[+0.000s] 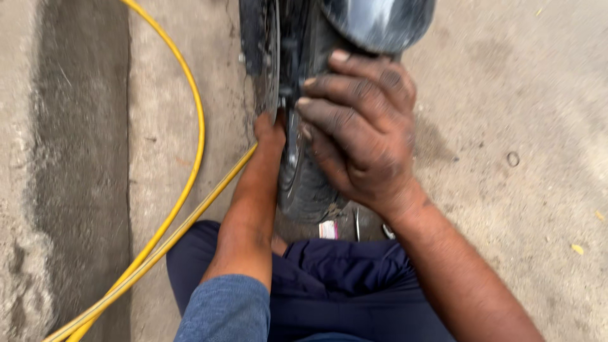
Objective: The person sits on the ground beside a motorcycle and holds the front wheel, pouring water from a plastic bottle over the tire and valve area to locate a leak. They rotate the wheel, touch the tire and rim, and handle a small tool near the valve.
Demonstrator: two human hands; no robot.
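Crouched low, a person's right hand [364, 136] clasped fingers around a motorcycle tyre [304, 183]; the left hand [269, 130], grip hidden, reached behind the wheel, beside a yellow hose [190, 95].

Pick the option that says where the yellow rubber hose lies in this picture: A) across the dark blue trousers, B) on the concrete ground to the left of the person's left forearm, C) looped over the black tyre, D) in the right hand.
B: the yellow rubber hose curves over the concrete ground on the left, beside the left forearm; neither hand holds it.
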